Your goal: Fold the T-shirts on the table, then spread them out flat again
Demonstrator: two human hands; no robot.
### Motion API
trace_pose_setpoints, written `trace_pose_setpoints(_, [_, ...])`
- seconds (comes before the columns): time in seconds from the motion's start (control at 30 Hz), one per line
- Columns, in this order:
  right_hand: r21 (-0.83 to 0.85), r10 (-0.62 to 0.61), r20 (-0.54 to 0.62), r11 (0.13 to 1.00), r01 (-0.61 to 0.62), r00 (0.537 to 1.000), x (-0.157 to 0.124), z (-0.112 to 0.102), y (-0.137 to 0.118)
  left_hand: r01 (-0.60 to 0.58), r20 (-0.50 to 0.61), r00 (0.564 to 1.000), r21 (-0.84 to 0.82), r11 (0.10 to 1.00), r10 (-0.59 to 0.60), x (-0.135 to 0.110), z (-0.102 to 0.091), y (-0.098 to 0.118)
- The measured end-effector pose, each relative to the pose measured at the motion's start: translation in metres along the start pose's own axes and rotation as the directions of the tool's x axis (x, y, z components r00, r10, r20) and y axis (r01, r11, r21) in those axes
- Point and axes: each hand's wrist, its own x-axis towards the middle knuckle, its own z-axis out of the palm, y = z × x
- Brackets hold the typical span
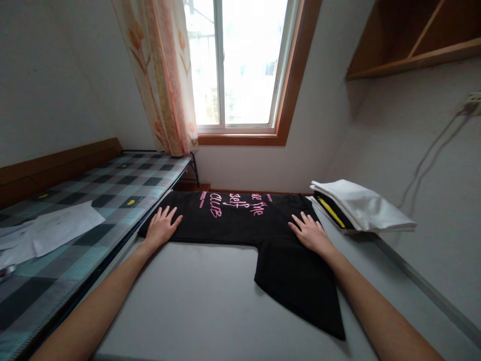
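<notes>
A black T-shirt (240, 228) with pink lettering lies on its side across the white table (203, 296), its body folded lengthwise. One sleeve points toward me on the right. My left hand (162, 224) rests flat on the hem end, fingers spread. On the shoulder end, near the collar, my right hand (308, 230) lies flat with its fingers apart. Neither hand grips the cloth. The far side of the shirt reaches the table's back edge.
Folded white, black and yellow clothes (361, 205) are stacked at the table's back right, beside the wall. A bed with a checked mattress (108, 190) runs along the left, with papers (56, 230) on it. Behind are a curtain (165, 75) and a window (248, 65).
</notes>
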Motion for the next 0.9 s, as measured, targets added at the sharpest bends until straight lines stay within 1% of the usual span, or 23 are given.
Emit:
trace_pose_setpoints(0.1, [-0.007, 0.007, 0.031, 1.000, -0.006, 1.000, -0.008, 0.000, -0.003, -0.029, 0.054, 0.998, -0.013, 0.999, 0.030, 0.004, 0.003, 0.002])
trace_pose_setpoints(0.2, [-0.021, 0.015, 0.034, 1.000, -0.015, 0.999, -0.005, 0.000, -0.004, -0.028, 0.084, 0.996, -0.030, 0.999, 0.031, 0.008, 0.005, 0.007])
trace_pose_setpoints(0.3, [-0.015, 0.024, 0.017, 1.000, -0.024, 1.000, 0.008, 0.000, -0.001, -0.015, 0.099, 0.995, -0.044, 0.999, 0.019, 0.014, 0.006, 0.011])
trace_pose_setpoints(0.47, [0.005, 0.039, 0.034, 0.999, -0.039, 0.999, 0.035, 0.001, 0.013, -0.020, 0.109, 0.994, -0.070, 0.997, 0.028, 0.032, 0.007, 0.023])
trace_pose_setpoints(0.57, [0.004, 0.026, 0.027, 1.000, -0.026, 0.999, 0.044, 0.003, 0.019, -0.022, 0.117, 0.993, -0.078, 0.997, 0.031, 0.043, 0.008, 0.034])
trace_pose_setpoints(0.63, [-0.003, 0.018, 0.016, 1.000, -0.018, 1.000, 0.046, 0.005, 0.022, -0.017, 0.128, 0.991, -0.078, 0.997, 0.027, 0.046, 0.007, 0.038])
trace_pose_setpoints(0.73, [-0.024, 0.013, 0.011, 1.000, -0.013, 1.000, 0.043, 0.007, 0.022, 0.001, 0.137, 0.991, -0.068, 0.998, 0.008, 0.040, 0.005, 0.038])
trace_pose_setpoints(0.9, [-0.044, 0.018, 0.026, 0.999, -0.017, 0.999, 0.028, 0.007, 0.021, -0.011, 0.147, 0.989, -0.036, 0.999, 0.016, 0.017, 0.002, 0.024])
